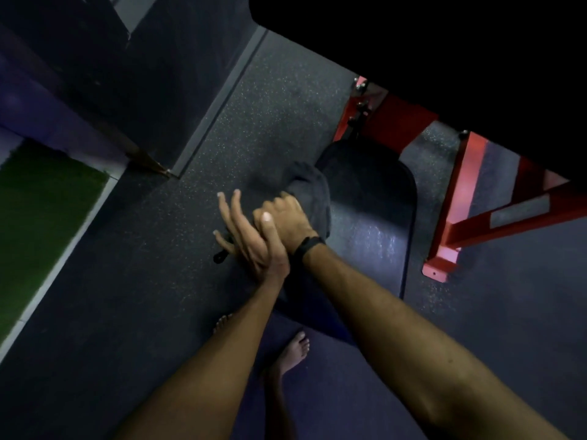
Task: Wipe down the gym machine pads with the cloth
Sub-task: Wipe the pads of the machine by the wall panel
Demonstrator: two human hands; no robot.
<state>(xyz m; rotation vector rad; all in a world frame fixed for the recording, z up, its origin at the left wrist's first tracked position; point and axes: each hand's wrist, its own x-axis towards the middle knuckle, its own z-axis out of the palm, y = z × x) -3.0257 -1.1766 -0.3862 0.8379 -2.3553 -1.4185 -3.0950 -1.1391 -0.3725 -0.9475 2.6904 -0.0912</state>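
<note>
A black padded seat [374, 217] of a red-framed gym machine lies below me, its surface shining in the light. My right hand [286, 217], with a black band on the wrist, grips a dark grey cloth [313, 192] bunched on the pad's left edge. My left hand [251, 239] lies against the right one with its fingers straight and spread, the thumb resting across the back of my right hand. A small black part [221, 256] shows just under the left fingers; I cannot make out what it is.
The red steel frame [460, 201] stands right of the pad with a bolted foot plate [440, 268]. A large black machine part [444, 42] fills the top right. Speckled rubber floor [143, 249] surrounds everything, green turf [41, 217] lies at left, and my bare feet [297, 347] stand below.
</note>
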